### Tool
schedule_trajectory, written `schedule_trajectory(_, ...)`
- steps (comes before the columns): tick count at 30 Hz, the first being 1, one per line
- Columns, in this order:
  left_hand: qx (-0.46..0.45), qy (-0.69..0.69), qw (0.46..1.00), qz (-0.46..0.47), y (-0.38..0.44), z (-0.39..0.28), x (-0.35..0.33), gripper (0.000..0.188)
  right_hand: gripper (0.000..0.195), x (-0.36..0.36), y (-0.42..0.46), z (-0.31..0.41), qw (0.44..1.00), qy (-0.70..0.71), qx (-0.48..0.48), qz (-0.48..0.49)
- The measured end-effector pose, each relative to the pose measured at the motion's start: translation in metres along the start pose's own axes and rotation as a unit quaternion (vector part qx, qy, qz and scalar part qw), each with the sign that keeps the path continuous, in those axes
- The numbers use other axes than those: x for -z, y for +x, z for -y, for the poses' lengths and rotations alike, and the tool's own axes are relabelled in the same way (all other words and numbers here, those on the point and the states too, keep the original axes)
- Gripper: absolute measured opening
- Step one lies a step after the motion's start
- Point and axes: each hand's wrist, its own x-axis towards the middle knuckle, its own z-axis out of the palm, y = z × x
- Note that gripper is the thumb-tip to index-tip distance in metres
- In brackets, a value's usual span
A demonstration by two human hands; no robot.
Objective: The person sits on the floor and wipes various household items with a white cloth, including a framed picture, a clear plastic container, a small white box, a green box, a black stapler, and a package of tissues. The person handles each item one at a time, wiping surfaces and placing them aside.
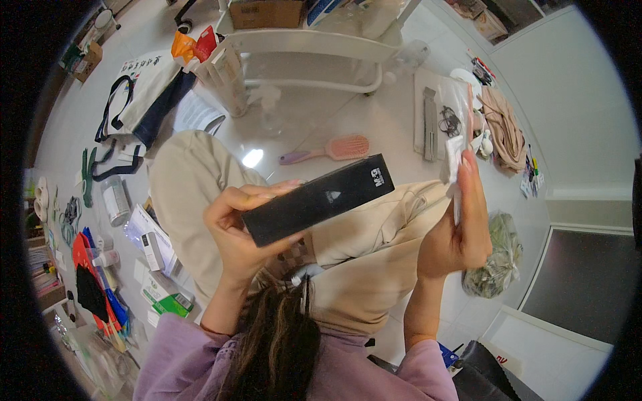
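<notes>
My left hand [235, 230] grips a black M&G box [311, 208] by one end, thumb and fingers on opposite long edges. The box is tilted above my crossed legs, with a small pale mark on its upper face. On the right, my right hand [459, 230] is raised with straight fingers and holds a folded white tissue or wipe [453, 160] against the fingers' inner side. The box and the tissue are apart. Beyond the box, a pink paddle hairbrush [348, 147] with a purple handle lies on the floor.
A white cart [316, 42] stands ahead. To the left are a canvas tote bag [150, 95], a clear canister [115, 200] and a green-and-white box [165, 295]. To the right lie folded beige cloth [501, 125] and a filled plastic bag [494, 255].
</notes>
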Motion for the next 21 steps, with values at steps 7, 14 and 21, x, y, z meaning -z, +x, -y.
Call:
schedule_trajectory(7,-0.004,0.038,0.999,0.006,0.001,-0.006,-0.003,0.042,0.042,0.002,-0.003,0.029,0.968,0.070,0.106,0.218)
schedule_trajectory(14,0.014,0.170,0.985,-0.016,0.005,-0.021,-0.011,0.038,0.040,-0.024,-0.015,0.032,0.952,0.045,0.057,0.299)
schedule_trajectory(21,0.005,0.274,0.961,-0.042,0.001,-0.019,-0.014,0.029,0.040,-0.034,-0.027,0.065,0.923,0.141,0.134,0.331)
